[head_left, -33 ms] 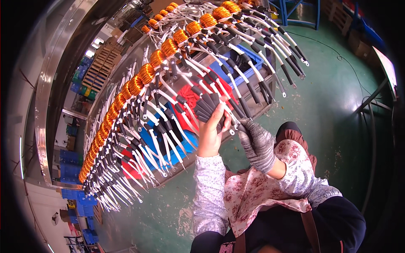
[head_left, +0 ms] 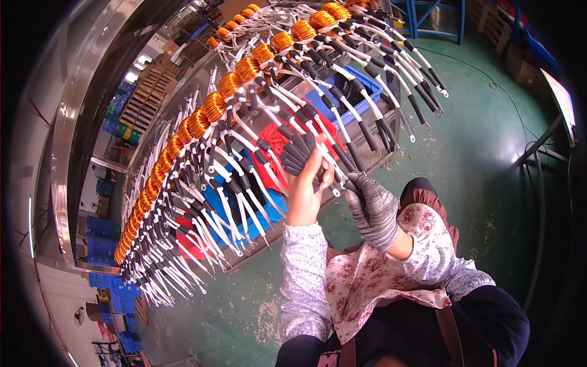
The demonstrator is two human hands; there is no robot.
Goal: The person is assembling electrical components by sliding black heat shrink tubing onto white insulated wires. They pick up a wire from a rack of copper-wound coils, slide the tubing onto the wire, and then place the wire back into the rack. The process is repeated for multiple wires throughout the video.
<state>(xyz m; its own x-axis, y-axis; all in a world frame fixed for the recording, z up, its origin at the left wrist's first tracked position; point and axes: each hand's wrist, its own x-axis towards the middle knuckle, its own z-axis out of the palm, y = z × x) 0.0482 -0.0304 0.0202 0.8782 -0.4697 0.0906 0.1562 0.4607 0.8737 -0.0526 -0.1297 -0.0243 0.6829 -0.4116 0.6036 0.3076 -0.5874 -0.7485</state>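
Observation:
My bare left hand [head_left: 307, 186] is closed around a bunch of short black sleeves [head_left: 298, 153], which fan out above its fingers. Beside that hand, a white lead [head_left: 331, 162] with a metal lug at its tip runs down from the coils. My right hand [head_left: 374, 208], in a grey knitted glove, has its fingers pressed together at the end of a black-sleeved lead [head_left: 346, 160]; the glove hides the exact grip. Copper-wound coils [head_left: 247, 69] stand in a long curved row, their white leads partly covered by black sleeves and hanging toward me.
Beneath the leads lie a blue bin [head_left: 361, 105], red cloth or bag material [head_left: 272, 136] and another blue container [head_left: 260, 214] on a metal table. A blue metal frame [head_left: 437, 32] stands at the far right. Wooden pallets [head_left: 145, 92] are stacked at the left.

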